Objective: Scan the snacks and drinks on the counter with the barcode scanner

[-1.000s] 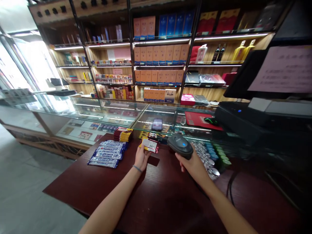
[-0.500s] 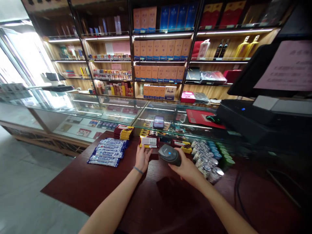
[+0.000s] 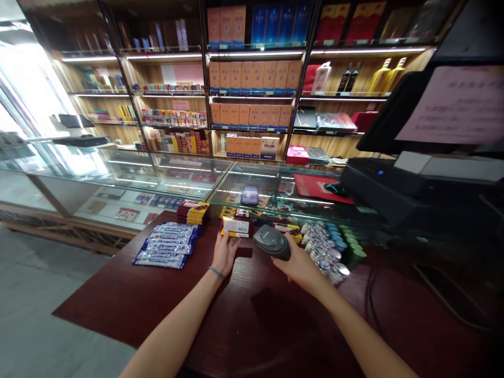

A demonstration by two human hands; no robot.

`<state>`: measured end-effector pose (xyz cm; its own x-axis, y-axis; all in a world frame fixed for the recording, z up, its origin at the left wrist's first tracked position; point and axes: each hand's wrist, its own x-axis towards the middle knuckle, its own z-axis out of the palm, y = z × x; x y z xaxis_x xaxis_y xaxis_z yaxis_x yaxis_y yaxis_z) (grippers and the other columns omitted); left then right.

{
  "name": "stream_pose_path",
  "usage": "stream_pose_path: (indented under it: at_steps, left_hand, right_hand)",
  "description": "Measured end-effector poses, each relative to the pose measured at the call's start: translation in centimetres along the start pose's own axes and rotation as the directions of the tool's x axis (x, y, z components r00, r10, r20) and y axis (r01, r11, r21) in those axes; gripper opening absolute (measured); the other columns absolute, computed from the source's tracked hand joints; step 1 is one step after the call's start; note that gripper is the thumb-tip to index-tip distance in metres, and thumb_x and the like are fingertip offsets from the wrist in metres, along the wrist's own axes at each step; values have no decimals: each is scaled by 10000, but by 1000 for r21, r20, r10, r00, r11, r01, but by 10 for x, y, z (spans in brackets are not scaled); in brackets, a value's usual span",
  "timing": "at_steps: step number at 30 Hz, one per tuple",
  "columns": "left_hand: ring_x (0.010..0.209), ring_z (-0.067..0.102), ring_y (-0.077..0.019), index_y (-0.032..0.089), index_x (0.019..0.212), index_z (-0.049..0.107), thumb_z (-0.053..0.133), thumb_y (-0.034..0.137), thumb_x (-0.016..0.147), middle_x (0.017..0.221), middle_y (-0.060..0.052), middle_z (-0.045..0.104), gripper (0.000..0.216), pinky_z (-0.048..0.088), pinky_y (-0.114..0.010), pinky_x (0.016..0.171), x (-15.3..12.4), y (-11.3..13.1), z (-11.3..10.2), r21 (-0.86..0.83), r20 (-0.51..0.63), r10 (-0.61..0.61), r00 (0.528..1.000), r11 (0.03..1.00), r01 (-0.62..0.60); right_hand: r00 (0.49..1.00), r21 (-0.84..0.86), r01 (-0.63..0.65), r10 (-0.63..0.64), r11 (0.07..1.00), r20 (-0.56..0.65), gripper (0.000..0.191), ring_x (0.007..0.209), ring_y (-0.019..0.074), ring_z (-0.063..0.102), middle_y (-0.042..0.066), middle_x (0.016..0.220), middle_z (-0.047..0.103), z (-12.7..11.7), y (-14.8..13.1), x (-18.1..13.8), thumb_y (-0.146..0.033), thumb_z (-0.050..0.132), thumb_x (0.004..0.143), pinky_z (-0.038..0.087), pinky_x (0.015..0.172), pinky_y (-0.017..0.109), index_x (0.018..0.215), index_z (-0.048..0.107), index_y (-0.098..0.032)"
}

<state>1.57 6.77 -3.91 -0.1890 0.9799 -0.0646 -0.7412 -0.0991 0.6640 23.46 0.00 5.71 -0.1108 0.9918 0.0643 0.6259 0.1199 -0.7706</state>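
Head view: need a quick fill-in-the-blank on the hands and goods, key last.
1. The left hand holds a packet wrapped in dark red and ____.
2. The right hand grips a scanner, seen on the packet's ____ side.
3. The blue-and-white packs lie on the person's ____ side.
4. The rightmost row of cans is coloured ____.

Missing words: yellow; right; left; green.

i face a wall of tall wooden shelves [image 3: 331, 142] set in dark frames, with thin white light strips [image 3: 255, 54] along them. a long glass counter [image 3: 185, 179] runs in front of the shelves, its top streaked with reflections. close to me is a dark red-brown table [image 3: 236, 336]. to my left lies grey floor [image 3: 31, 283], and beyond it a bright opening [image 3: 33, 84], window or door, glares white.
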Motion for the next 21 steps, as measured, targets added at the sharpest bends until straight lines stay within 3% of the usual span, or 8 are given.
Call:
stream_pose_path:
  at_steps: [4, 9, 14, 17, 21]
  left_hand:
    - [1039, 693, -181, 231, 1103, 575, 798, 273, 792, 1153, -48, 713, 385, 553, -395, 972, -5, -1, 3, 101, 72, 21, 997, 994, -29]
    - [1023, 703, -194, 228, 1208, 568, 827, 305, 757, 1201, -84, 717, 526, 559, -306, 849, -10, -7, 12, 313, 151, 111, 982, 937, -154]
    - [1010, 719, -220, 205, 1043, 614, 784, 291, 789, 1066, -84, 759, 317, 546, -336, 903, -7, -9, 37, 452, 235, 163, 958, 854, -256]
    - [1026, 719, -243, 238, 990, 668, 770, 248, 795, 1011, -57, 770, 220, 530, -334, 925, -7, -7, 57, 562, 287, 190, 939, 760, -326]
    - [902, 723, -244, 311, 1017, 742, 769, 213, 800, 912, -31, 766, 240, 506, -292, 863, -7, -13, 84, 702, 472, 168, 866, 522, -484]
  right_hand:
    - [1000, 114, -10, 12, 993, -22, 547, 341, 156, 569, -84, 611, 649, -19, -5, 2, -341, 690, 810, 441, 408, 255, 1314, 487, -276]
    - [992, 185, 13, 11, 983, -126, 413, 318, 152, 545, -116, 525, 581, -45, -11, 3, -388, 696, 811, 406, 364, 236, 1160, 504, -278]
    - [978, 328, 64, 6, 943, -207, 398, 320, 148, 514, -119, 497, 553, -74, -8, 0, -454, 718, 797, 384, 344, 235, 1085, 499, -289]
    - [960, 380, 113, -2, 918, -279, 390, 335, 150, 513, -110, 498, 547, -94, -5, -3, -453, 741, 776, 395, 354, 250, 1041, 511, -283]
    - [932, 446, 131, 43, 885, -359, 359, 343, 146, 493, -95, 489, 546, -119, -1, -8, -436, 749, 763, 401, 356, 258, 993, 529, -269]
